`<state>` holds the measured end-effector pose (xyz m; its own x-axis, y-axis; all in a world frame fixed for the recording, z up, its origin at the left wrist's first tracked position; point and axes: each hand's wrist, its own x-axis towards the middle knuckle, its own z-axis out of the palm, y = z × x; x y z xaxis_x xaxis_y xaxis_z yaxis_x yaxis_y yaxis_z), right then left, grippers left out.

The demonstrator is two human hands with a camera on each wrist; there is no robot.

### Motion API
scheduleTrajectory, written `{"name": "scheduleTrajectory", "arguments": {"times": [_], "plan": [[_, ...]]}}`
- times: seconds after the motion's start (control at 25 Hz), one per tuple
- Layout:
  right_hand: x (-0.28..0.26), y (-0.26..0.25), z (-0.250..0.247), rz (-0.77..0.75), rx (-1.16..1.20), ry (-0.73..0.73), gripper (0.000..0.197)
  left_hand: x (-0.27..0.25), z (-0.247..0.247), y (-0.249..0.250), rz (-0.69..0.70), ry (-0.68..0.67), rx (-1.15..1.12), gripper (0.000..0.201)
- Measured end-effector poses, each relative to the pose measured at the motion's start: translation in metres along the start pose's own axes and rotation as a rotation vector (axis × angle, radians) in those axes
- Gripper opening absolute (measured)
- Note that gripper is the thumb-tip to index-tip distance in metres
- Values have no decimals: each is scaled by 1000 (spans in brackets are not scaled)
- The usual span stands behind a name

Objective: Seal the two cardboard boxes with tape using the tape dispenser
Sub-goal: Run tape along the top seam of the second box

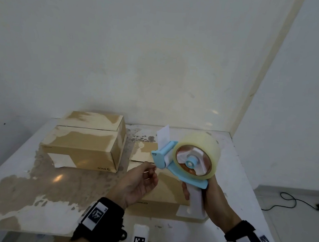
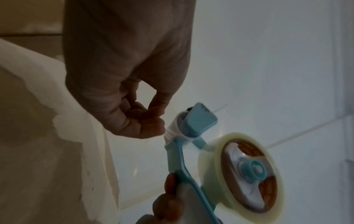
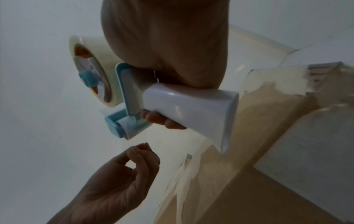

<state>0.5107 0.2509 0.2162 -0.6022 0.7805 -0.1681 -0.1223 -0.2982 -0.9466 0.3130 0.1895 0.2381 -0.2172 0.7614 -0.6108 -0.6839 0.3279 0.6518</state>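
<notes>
Neither box [image 1: 82, 147] looks freshly taped yet: the right hand [image 1: 209, 197] grips the dispenser [image 1: 188, 161], the left hand [image 1: 138, 184] pinches thumb to fingertips, seemingly empty.

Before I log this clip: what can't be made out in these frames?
- Near box, head view: its top seam is hidden behind the left hand, right hand and tape dispenser.
- Left hand's fingertips, left wrist view: blurred; whether they pinch tape is unclear.
- Far box: tape too faint to judge.
</notes>
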Motion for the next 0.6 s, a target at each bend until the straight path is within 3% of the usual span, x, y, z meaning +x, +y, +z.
{"name": "scheduleTrajectory", "arguments": {"times": [0.32, 0.48, 0.6], "plan": [[-3, -1, -2, 164, 112, -89, 57, 12, -18, 6, 123, 62, 279, 24], [9, -8, -10, 276, 143, -200, 61, 9, -33, 15, 203, 85, 406, 19], [21, -22, -16, 172, -107, -287, 47, 8, -38, 20, 280, 131, 431, 20]]}}
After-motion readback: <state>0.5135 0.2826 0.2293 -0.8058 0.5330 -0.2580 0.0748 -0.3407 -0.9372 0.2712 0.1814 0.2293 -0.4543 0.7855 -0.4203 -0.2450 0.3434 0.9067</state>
